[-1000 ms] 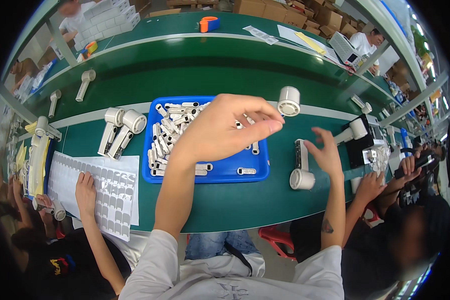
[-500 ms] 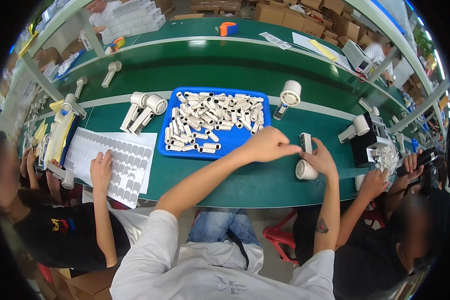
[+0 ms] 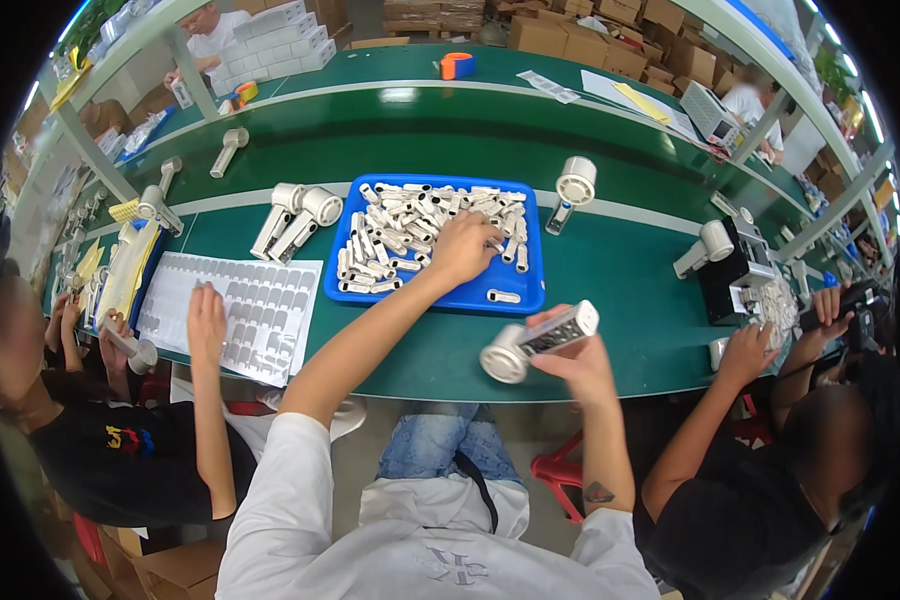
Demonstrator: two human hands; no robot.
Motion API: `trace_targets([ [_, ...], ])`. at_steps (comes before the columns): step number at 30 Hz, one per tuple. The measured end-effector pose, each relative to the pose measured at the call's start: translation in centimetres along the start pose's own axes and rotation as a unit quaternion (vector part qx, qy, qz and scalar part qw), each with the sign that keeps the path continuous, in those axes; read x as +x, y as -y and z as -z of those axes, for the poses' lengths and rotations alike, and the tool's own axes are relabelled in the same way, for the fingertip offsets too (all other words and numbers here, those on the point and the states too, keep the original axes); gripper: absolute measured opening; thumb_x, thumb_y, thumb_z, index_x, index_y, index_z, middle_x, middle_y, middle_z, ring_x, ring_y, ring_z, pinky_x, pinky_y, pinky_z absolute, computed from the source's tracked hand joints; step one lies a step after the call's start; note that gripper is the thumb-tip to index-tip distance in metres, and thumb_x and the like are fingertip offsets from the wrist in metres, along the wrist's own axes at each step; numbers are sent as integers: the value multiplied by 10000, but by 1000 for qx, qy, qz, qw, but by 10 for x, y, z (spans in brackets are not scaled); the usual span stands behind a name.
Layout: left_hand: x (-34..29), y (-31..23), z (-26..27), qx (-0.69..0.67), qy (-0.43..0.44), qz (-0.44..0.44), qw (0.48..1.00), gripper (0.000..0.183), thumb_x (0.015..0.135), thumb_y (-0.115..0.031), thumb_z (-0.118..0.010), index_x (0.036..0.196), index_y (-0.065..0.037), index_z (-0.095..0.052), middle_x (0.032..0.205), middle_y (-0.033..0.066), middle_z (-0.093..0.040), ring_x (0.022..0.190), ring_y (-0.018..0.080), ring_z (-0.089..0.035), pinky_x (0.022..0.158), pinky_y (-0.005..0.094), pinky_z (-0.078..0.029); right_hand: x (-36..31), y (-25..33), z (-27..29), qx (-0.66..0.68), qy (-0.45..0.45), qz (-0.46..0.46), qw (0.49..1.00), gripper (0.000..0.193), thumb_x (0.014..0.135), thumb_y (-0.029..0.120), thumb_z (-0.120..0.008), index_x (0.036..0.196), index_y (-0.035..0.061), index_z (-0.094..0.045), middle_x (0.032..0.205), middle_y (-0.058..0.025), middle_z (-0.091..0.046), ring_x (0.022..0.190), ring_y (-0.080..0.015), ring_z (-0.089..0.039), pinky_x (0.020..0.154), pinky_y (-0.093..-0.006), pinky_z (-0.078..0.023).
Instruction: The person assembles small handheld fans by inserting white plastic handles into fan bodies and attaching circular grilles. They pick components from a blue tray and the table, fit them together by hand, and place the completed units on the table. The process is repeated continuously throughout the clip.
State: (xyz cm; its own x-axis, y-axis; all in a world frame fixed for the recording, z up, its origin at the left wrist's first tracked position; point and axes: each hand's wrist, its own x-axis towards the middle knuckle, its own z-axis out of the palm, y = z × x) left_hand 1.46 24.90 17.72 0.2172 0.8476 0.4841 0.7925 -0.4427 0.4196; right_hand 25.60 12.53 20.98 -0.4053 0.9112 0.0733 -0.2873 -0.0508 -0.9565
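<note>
My right hand [image 3: 575, 365] is closed around the handle of a white handheld fan [image 3: 505, 358], held above the near part of the table. The fan's round head points left, and the side of its handle shows dark inner parts. My left hand [image 3: 465, 248] reaches into a blue tray [image 3: 435, 305], fingers curled down among small white oblong plastic pieces [image 3: 400, 215] with dark windows. Its fingertips are closed there; what they pinch is partly hidden. One such piece [image 3: 503, 296] lies apart near the tray's front right corner.
Behind the tray's right end stands another fan [image 3: 576, 182]; two more fans [image 3: 310, 215] lie at its left. Sheets of grey stickers [image 3: 255, 325] lie farther left under a co-worker's hand [image 3: 207, 325]. At right is a black machine [image 3: 735, 270], beside another co-worker's hand [image 3: 748, 352].
My right hand has brought the fan left and nearer to me, lifting and turning it. From beside the fan, my left hand has moved left into the tray.
</note>
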Motion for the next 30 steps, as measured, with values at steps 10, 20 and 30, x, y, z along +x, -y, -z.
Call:
trace_targets([
  [10, -2, -3, 38, -91, -65, 43, 993, 189, 781, -142, -781, 948, -78, -722, 1009, 99, -708, 989, 270, -636, 875, 376, -498, -21, -35, 1, 106, -106, 7, 989, 712, 842, -86, -653, 1458, 123, -363, 1278, -160, -563, 1159, -261, -583, 993, -376, -492],
  [20, -87, -91, 117, -430, 27, 215, 876, 315, 876, -58, -710, 1182, -29, -643, 988, 69, -693, 638, 80, -647, 518, 192, -499, -14, -29, -10, -459, -24, 114, 881, 407, 739, 144, -821, 1094, 11, -672, 1055, -119, -667, 960, -306, -613, 860, -362, -483],
  [30, -111, -122, 104, -424, 63, 134, 894, 406, 860, 30, -662, 1258, -49, -648, 1096, 92, -701, 1005, 166, -668, 803, 274, -558, -14, 6, -56, -248, -66, 254, 932, 412, 790, -34, -725, 1191, 29, -655, 1063, -107, -671, 939, -193, -648, 781, -294, -523],
])
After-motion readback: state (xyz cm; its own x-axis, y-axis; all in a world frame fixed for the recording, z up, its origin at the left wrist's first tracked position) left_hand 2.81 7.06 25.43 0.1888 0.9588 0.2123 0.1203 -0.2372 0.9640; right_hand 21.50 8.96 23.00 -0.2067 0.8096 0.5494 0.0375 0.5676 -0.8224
